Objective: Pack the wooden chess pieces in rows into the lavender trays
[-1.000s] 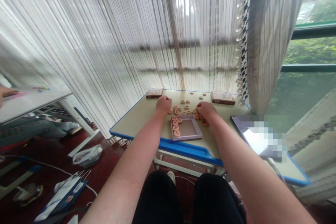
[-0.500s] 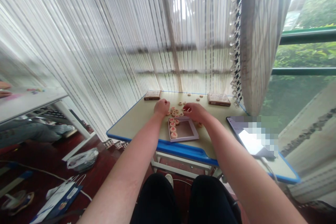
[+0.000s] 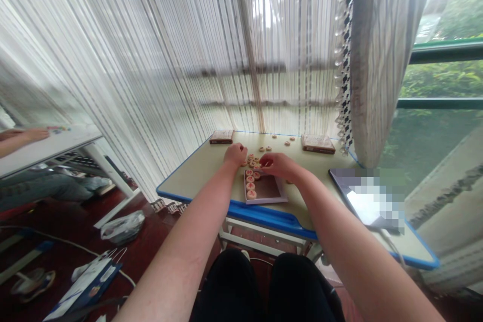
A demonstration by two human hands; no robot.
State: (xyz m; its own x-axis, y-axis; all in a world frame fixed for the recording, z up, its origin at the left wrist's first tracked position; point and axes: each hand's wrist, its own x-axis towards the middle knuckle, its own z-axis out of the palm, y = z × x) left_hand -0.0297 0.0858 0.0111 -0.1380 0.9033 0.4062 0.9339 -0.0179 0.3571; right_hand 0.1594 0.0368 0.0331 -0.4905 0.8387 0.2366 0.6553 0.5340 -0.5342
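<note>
An open shallow box [image 3: 285, 196] lies near the table's front edge, with several round wooden pieces [image 3: 251, 186] marked in red along its left side. Behind the box is a loose pile of similar pieces [image 3: 252, 159]. Beside the pile on the left, my left hand [image 3: 236, 154] is closed; whatever its fingers hold is hidden. My right hand [image 3: 278, 164] hovers over the box's back edge, its fingers bent down and pinched at the pile's right side, and what is between them is too small to make out.
Two flat brown boxes stand at the back, one left [image 3: 222, 137] and one right [image 3: 318, 144]. A tablet [image 3: 366, 201] lies on the right of the table [image 3: 196, 176]. Another person's hand [image 3: 35, 134] rests on a white table at the left.
My right hand has moved down and nearer to the box's back edge. The view has shifted slightly. At the left, the other person's hand reaches farther over the white table.
</note>
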